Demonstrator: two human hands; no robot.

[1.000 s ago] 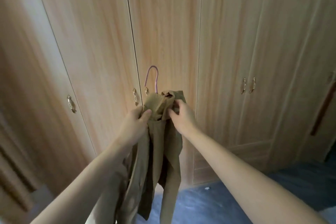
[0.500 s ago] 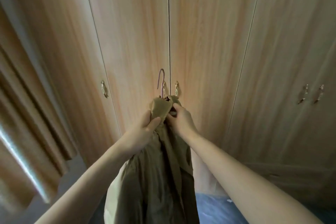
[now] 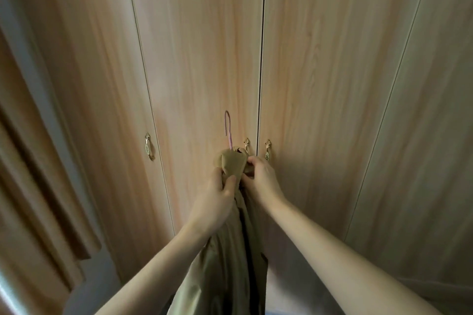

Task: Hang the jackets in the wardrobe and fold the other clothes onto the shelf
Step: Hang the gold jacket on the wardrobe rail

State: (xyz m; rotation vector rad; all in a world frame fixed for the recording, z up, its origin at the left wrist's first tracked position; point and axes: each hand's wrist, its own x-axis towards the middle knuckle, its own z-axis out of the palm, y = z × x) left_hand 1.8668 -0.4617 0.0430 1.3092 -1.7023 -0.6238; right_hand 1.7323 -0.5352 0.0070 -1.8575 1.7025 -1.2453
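Observation:
A khaki jacket [image 3: 230, 258] hangs on a hanger whose pink hook [image 3: 227, 126] sticks up above the collar. My left hand [image 3: 215, 199] grips the jacket just below the collar, thumb over the cloth. My right hand [image 3: 258, 179] pinches the collar from the right side. I hold the jacket up close in front of the shut wooden wardrobe doors [image 3: 204, 59], just left of the seam between two doors. The hanger's body is hidden inside the jacket.
Brass handles sit on the doors: one at the left [image 3: 148, 147], two by the middle seam [image 3: 267, 152]. A brown curtain [image 3: 38, 186] hangs at the left. More shut doors [image 3: 422, 110] stretch to the right.
The view has swung left and closer to the wardrobe, so the middle seam and its handles now lie right behind the jacket. Both hands keep their hold on the collar.

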